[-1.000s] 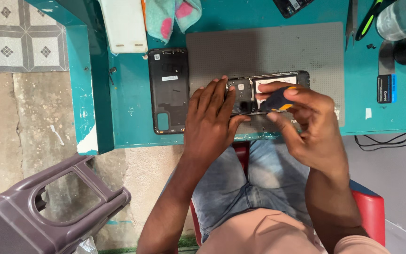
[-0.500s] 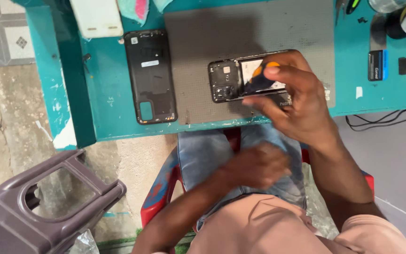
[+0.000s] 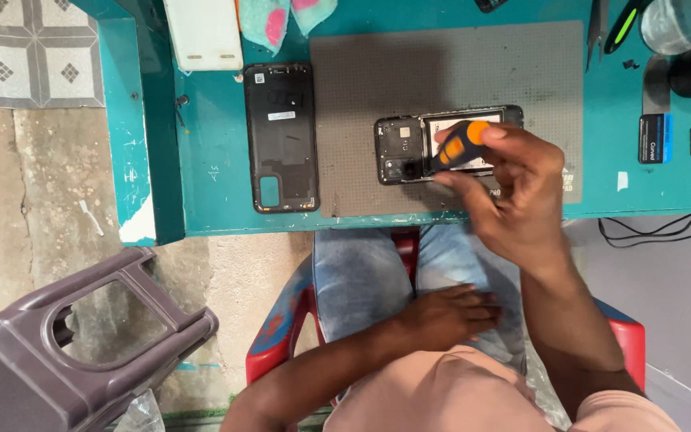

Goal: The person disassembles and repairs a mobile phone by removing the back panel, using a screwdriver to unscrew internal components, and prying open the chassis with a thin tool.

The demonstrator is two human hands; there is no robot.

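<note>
The left hand (image 3: 449, 316) had left the opened phone (image 3: 441, 146) and rested loosely open on the lap. Only the right hand (image 3: 513, 192) worked, fingers closed around the orange screwdriver (image 3: 459, 146) over the phone on the grey mat (image 3: 441, 72); so the phone lay unsteadied.

two hands in shot: right hand (image 3: 513, 192) up at the bench, left hand (image 3: 449, 316) down on the lap. one orange-and-black screwdriver (image 3: 459, 146). one opened phone (image 3: 409, 148), one black back cover (image 3: 281, 138) at nine o'clock of it. one grey mat (image 3: 441, 64). one purple stool (image 3: 81, 344) at seven o'clock, one red chair (image 3: 281, 328). two bottles (image 3: 677, 24) at one o'clock.
</note>
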